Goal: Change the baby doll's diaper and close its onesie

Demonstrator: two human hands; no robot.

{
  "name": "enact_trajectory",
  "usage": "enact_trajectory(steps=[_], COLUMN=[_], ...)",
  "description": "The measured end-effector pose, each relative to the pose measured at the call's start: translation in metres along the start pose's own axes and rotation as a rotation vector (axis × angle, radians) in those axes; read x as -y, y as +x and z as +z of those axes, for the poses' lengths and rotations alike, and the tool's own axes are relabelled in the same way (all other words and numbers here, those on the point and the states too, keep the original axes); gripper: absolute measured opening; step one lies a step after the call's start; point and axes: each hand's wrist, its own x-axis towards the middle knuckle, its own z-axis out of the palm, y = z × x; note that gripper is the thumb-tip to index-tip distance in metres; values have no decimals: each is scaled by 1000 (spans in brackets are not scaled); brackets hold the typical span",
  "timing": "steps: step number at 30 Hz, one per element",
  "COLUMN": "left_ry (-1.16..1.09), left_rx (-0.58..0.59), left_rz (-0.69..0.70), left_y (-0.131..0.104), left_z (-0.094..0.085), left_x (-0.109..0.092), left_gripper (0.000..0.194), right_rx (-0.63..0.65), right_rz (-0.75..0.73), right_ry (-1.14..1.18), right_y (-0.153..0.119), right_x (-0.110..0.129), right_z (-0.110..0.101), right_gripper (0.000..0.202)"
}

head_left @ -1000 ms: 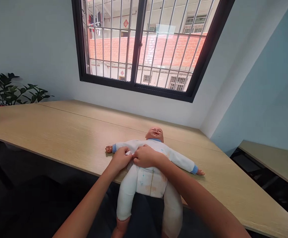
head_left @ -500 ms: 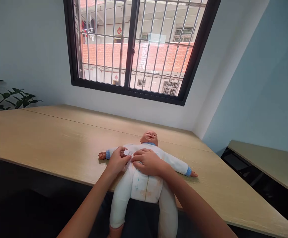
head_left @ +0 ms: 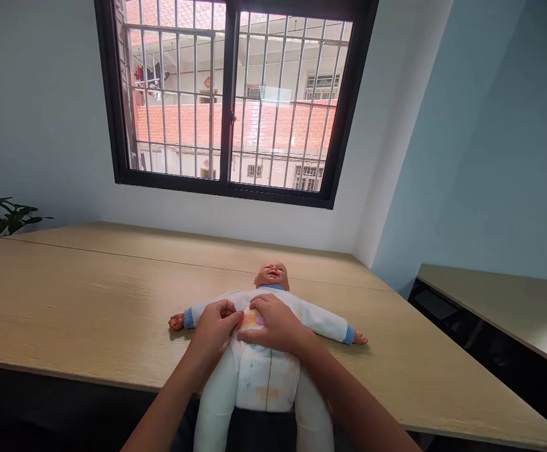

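Baby doll (head_left: 266, 351) lay face-up at the near edge of the wooden table (head_left: 90, 301), legs cut off by the frame bottom. Left hand (head_left: 214, 328) pinched the garment's front at the waist. Right hand (head_left: 273, 323) pressed flat there, fingertips covering the fastening; detail unclear.

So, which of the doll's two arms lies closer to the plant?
The doll's arm stretched toward the picture's left, beside the left hand; the other arm points toward the blue wall.
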Motion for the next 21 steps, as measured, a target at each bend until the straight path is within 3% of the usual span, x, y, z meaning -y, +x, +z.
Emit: enact_trajectory(steps=[3, 11, 17, 21], left_ry=[104, 651, 830, 777], left_rx=[-6, -97, -5, 71], left_rz=[34, 128, 251, 350], left_y=[0, -5, -26, -44], left_z=[5, 21, 30, 32], left_x=[0, -13, -26, -23], left_gripper=[23, 12, 29, 35], right_rx=[-6, -31, -35, -31], right_rz=[-4, -34, -65, -93], right_ry=[-14, -20, -2, 39], right_y=[1, 0, -1, -2], right_x=[-2, -4, -5, -12], right_z=[4, 7, 8, 7], right_gripper=[50, 35, 29, 42])
